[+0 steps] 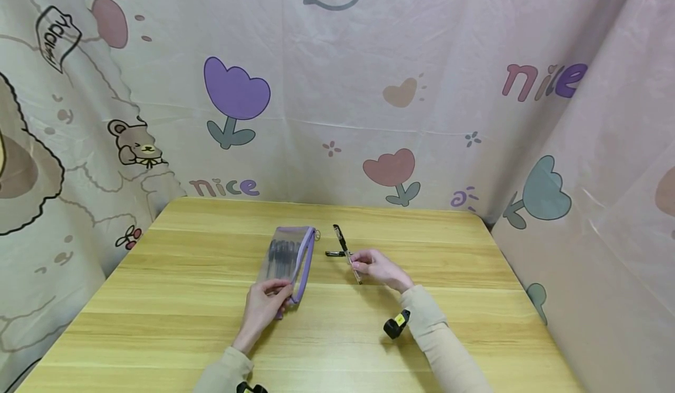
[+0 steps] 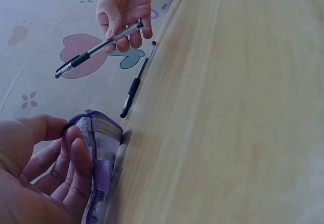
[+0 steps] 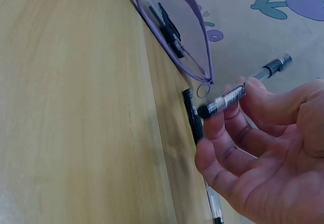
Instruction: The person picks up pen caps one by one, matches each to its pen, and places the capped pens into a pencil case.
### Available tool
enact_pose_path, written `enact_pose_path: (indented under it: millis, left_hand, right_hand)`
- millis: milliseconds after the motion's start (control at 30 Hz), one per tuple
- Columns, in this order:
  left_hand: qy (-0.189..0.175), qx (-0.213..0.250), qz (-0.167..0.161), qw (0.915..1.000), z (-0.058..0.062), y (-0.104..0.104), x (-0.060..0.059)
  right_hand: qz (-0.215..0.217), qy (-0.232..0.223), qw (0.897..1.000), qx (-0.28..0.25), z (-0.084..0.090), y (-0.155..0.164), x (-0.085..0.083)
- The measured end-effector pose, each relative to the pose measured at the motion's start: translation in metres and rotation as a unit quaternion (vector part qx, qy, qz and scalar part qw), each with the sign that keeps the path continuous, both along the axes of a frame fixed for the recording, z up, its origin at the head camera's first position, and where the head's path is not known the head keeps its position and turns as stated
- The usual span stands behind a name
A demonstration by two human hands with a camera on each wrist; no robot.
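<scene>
My left hand (image 1: 265,304) pinches the near edge of a see-through pencil case (image 1: 291,229) with purple trim, which lies on the table. Several dark pens (image 1: 283,252) show through its wall. The case's zipped side gapes open toward the right in the head view. Between thumb and fingers, my right hand (image 1: 381,269) holds a clear-barrelled gel pen (image 3: 230,98) with black ends, tilted above the table. Behind it a second black gel pen (image 2: 133,90) lies on the wood, partly covered by the right hand in the head view.
The wooden table (image 1: 174,276) reaches back to a patterned curtain (image 1: 327,88), which also hangs along both sides. A small black and yellow device (image 1: 396,324) sits at my right wrist, with a similar one (image 1: 252,388) at the left.
</scene>
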State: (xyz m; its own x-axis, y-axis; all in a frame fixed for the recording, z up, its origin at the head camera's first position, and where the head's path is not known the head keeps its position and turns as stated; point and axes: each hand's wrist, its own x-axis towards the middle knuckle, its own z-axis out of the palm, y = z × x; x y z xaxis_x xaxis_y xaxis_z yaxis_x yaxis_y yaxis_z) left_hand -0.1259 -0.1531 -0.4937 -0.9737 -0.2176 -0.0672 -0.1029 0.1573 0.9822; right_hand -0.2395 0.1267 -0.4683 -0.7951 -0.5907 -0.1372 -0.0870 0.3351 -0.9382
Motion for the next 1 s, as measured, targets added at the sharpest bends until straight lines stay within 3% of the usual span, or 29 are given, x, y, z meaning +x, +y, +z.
enact_pose_path:
  millis: [233,367,600,1000]
  left_hand:
    - [-0.001,0.002,0.000,1.0000,0.000,0.000,0.000]
    - [-0.003,0.000,0.001,1.0000,0.001,0.000,0.000]
    - [-0.004,0.003,0.001,1.0000,0.000,-0.001,0.000]
    - [-0.001,0.011,-0.003,0.9999,0.000,0.000,0.000]
  right_hand:
    - [0.006,-0.096,0.993,-0.072,-0.001,-0.001,-0.001]
    - [0.004,-0.125,0.987,-0.098,-0.004,-0.004,-0.002]
    - [0.008,-0.139,0.984,-0.111,-0.008,-0.014,-0.002]
    - [-0.030,-0.192,0.973,-0.122,-0.022,-0.048,-0.003]
